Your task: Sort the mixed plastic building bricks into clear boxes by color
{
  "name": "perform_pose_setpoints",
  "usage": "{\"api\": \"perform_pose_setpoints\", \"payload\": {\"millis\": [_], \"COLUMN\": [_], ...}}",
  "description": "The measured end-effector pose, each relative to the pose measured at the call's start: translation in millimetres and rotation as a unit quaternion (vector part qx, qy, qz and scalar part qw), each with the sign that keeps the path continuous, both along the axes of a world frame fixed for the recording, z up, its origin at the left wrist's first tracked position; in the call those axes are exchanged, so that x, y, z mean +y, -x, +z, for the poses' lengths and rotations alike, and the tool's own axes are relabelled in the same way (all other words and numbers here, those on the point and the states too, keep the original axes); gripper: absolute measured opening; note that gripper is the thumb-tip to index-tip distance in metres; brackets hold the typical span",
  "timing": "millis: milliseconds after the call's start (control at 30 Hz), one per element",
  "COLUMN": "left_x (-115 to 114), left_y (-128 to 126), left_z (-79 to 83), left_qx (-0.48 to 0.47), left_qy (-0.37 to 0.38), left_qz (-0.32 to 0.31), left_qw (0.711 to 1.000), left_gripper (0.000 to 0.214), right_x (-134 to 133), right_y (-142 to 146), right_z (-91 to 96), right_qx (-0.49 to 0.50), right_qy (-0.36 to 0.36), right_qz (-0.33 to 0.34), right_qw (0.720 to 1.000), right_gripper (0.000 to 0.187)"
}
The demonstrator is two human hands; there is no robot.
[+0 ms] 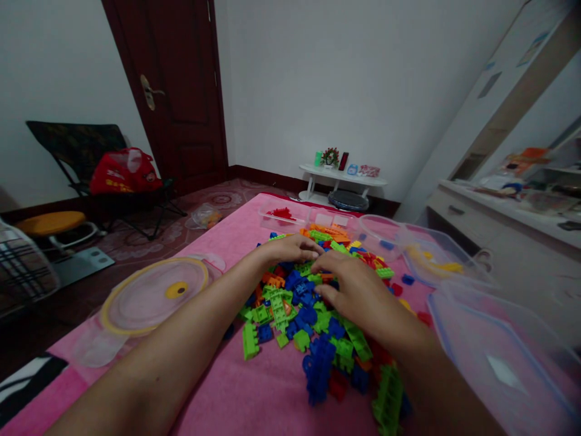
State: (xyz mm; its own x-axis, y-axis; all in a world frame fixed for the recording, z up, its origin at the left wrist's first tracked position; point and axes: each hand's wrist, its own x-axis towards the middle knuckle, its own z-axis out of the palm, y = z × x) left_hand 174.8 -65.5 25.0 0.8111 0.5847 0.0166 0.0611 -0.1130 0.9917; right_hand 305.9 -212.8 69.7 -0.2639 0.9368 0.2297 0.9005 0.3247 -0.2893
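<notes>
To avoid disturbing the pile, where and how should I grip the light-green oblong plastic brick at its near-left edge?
Probably pinch the light-green oblong plastic brick across its long sides at its near end, coming from above and the near side: it points towards the camera, with pink cloth before it and a blue plastic brick close on its right.

The small blue and green toy bricks (278, 307) look like smooth plastic, the flat pink cloth (245, 393) looks fuzzy, not shiny, and the round yellow-rimmed lid (140, 297) is see-through plastic
</notes>
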Motion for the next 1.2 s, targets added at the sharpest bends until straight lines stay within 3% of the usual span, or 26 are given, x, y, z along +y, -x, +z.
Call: {"api": "perform_pose_setpoints", "payload": {"millis": [133, 233, 400, 667, 867, 933, 1067, 1200], "left_x": [1.6, 3.9, 8.6, 4.7, -4.1, -11.2, -24.4, -26.9], "left_y": [3.9, 7.5, 7.5, 5.5, 2.7, 1.9, 0.7, 0.3], "left_z": [2.2, 4.1, 2.7, 7.5, 18.2, 25.3, 36.4, 36.1], "left_qx": [0.064, 0.083, 0.088, 0.093, 0.096, 0.101, 0.125, 0.162], "left_qy": [-0.033, -0.024, -0.055, -0.150, -0.198, -0.232, -0.268, -0.317], "left_qz": [-0.022, -0.026, -0.040, -0.069, -0.050, -0.052, -0.079, -0.064], "left_qw": [0.997, 0.996, 0.994, 0.982, 0.974, 0.966, 0.952, 0.932], "left_gripper": [0.029, 0.037, 0.041, 0.036, 0.034, 0.030, 0.031, 0.037], "right_x": [-16.2, -18.6, -11.5, 13.4, 8.6, -1.4, -20.4, -22.5], "right_y": [38.7, 55.5, 44.8, -18.1, -46.4, -49.3, -39.3, -17.8], "right_z": [-10.9, -23.8, -24.4, -10.8, 15.7, 27.3, 37.2, 26.6], "right_qx": [0.013, -0.020, -0.045, 0.075, 0.063, 0.019, -0.075, -0.159], "right_qy": [0.061, 0.060, 0.044, 0.010, -0.005, 0.039, 0.194, 0.209], "right_qz": [0.175, 0.211, 0.134, -0.045, -0.113, -0.120, -0.063, -0.081], "right_qw": [0.983, 0.975, 0.989, 0.996, 0.992, 0.992, 0.976, 0.962], "right_gripper": [0.033, 0.027, 0.021, 0.023, 0.017, 0.016, 0.026, 0.026]}}
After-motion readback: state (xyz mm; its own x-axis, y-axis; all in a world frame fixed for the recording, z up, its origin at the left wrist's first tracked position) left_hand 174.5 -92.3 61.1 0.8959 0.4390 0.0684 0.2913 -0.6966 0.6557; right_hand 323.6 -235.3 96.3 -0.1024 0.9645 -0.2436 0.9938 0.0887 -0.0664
